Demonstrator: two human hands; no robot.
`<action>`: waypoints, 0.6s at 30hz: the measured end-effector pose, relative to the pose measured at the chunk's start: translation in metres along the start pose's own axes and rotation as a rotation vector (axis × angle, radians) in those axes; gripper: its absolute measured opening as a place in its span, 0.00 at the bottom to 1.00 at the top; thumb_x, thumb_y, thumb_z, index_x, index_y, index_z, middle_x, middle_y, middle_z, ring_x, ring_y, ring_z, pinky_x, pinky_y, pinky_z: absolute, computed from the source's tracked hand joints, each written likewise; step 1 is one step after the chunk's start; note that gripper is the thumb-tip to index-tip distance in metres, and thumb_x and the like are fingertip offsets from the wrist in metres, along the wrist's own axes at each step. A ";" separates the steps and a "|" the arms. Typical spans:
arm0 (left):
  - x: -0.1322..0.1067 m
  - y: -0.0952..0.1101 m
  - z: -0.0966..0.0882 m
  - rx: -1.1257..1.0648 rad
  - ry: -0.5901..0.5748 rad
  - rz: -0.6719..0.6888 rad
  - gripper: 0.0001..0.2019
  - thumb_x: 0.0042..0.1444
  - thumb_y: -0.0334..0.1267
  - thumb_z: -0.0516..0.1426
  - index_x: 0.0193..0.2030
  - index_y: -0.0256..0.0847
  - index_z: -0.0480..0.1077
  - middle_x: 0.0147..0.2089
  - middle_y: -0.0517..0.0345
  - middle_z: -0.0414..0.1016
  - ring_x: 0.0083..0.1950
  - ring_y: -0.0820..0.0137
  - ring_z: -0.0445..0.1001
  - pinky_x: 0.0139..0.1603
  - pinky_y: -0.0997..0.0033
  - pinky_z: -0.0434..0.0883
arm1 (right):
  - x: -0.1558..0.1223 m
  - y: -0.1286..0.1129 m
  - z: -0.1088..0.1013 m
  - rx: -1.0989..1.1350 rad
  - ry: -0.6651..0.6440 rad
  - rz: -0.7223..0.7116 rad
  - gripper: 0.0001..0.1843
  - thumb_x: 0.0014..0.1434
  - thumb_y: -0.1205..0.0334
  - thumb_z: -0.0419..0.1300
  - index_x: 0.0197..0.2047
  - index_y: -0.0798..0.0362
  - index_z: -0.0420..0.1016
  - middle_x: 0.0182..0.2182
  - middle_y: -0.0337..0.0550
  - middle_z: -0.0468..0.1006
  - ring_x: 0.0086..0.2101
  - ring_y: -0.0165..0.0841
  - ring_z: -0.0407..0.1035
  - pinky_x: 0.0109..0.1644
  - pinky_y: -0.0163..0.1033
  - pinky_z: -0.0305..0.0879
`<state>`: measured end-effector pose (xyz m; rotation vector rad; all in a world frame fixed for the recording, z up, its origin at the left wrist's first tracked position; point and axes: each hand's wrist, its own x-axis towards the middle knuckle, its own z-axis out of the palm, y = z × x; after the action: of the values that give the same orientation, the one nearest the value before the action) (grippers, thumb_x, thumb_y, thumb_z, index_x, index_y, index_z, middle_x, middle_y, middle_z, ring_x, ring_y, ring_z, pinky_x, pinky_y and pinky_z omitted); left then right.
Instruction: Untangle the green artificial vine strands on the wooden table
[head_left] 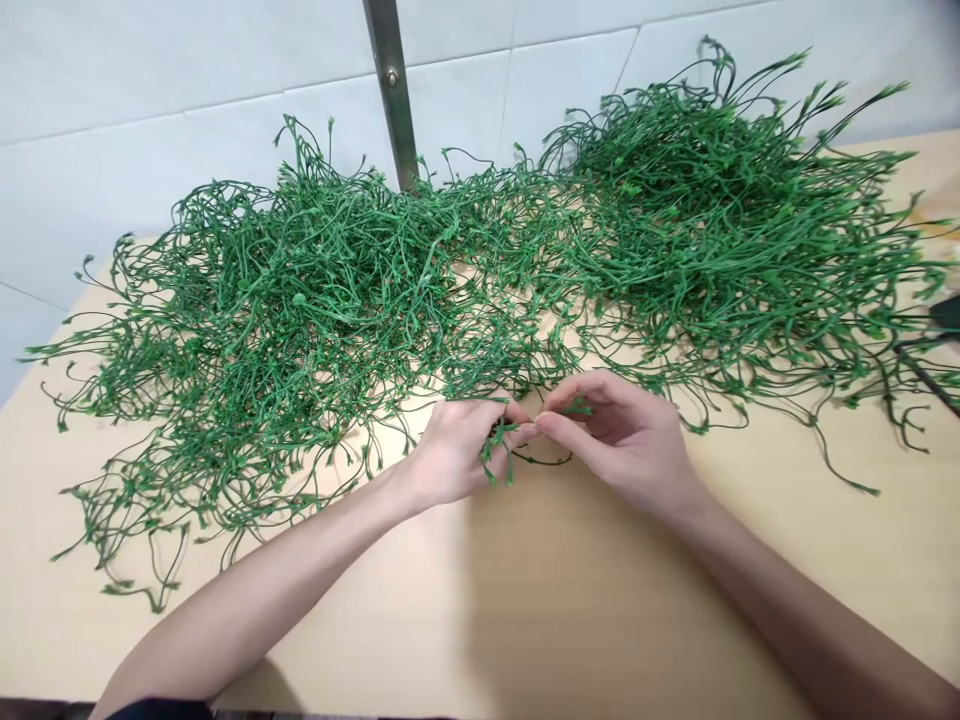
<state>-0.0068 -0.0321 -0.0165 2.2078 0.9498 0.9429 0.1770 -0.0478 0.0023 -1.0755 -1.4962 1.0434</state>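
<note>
My left hand (465, 450) is closed around a few green plastic plant stems (496, 452), whose leafy tips poke out below the fingers. Right beside it, my right hand (630, 435) pinches with thumb and forefinger, its fingertips meeting those of the left. A green tip (577, 406) shows inside the curl of the right hand, so a stem seems to be in that pinch. Just behind both hands lies a tangled left pile of green stems (315, 270), joined by a thinner spread to a denser right pile (735, 220).
Pale wooden table (360, 620) lies under everything. Against the white tiled wall (187, 60) at the back stands a metal upright (391, 90). A dark object (946, 315) is partly in view at the right edge. Loose stems (142, 590) trail toward the front left.
</note>
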 end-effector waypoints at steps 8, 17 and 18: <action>0.000 -0.004 -0.001 0.044 -0.061 0.052 0.10 0.65 0.35 0.50 0.36 0.36 0.70 0.32 0.56 0.76 0.27 0.77 0.68 0.27 0.78 0.62 | 0.000 -0.003 -0.002 -0.105 0.018 0.015 0.02 0.55 0.62 0.66 0.31 0.50 0.79 0.25 0.39 0.81 0.23 0.29 0.74 0.26 0.33 0.75; 0.004 0.002 -0.001 -0.046 -0.007 -0.062 0.12 0.62 0.44 0.57 0.39 0.36 0.72 0.31 0.58 0.76 0.26 0.78 0.69 0.26 0.79 0.63 | -0.003 0.003 0.001 -0.274 0.055 -0.020 0.11 0.58 0.57 0.63 0.27 0.52 0.73 0.14 0.36 0.73 0.13 0.26 0.65 0.13 0.29 0.57; 0.003 0.001 0.000 -0.041 0.010 -0.048 0.12 0.62 0.44 0.56 0.38 0.35 0.72 0.31 0.58 0.75 0.25 0.78 0.69 0.26 0.79 0.63 | -0.003 0.004 0.001 -0.279 0.049 -0.030 0.11 0.59 0.57 0.62 0.26 0.52 0.73 0.15 0.36 0.73 0.13 0.25 0.64 0.13 0.30 0.56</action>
<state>-0.0050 -0.0305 -0.0141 2.1388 0.9751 0.9434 0.1770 -0.0502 -0.0020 -1.2577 -1.6460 0.7969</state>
